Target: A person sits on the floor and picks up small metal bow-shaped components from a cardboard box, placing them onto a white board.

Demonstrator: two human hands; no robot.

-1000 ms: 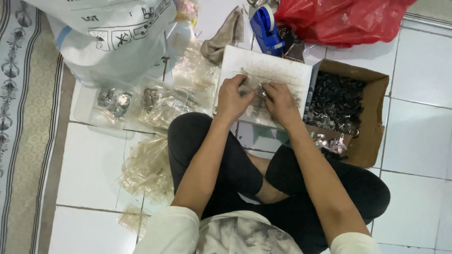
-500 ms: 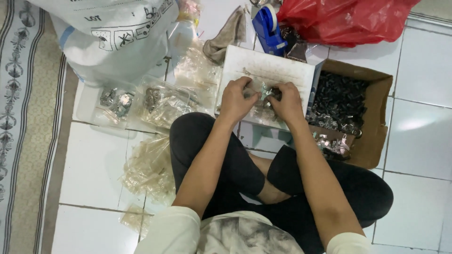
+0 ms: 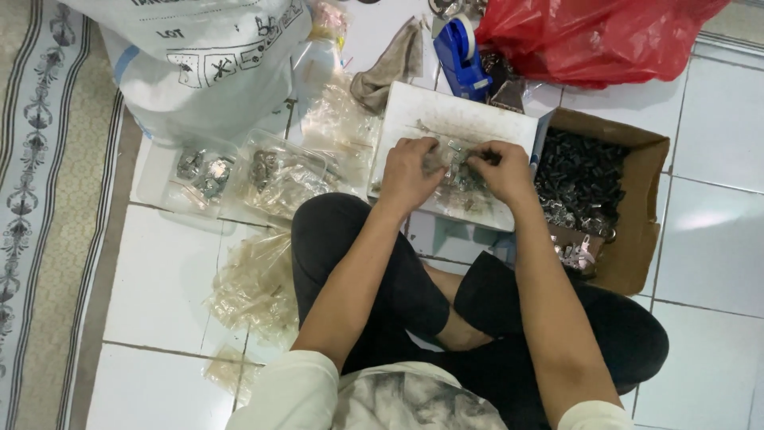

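Both forearms reach forward over the white board (image 3: pixel 446 127). The left hand (image 3: pixel 408 173) and right hand (image 3: pixel 503 170) pinch one small metal part (image 3: pixel 457 156) together above its middle; one cardboard box (image 3: pixel 629 207) sits right beside it.

The small metal pieces (image 3: pixel 460 163) between the left hand (image 3: pixel 410 171) and right hand (image 3: pixel 503 171) are too small and blurred to identify, and both sets of fingers (image 3: pixel 434 151) curl over them, hiding the grip; the red bag (image 3: pixel 597 36) and white sack (image 3: pixel 207 56) are cut off by the top edge; the dark parts in the cardboard box (image 3: pixel 637 207) blur into one mass.
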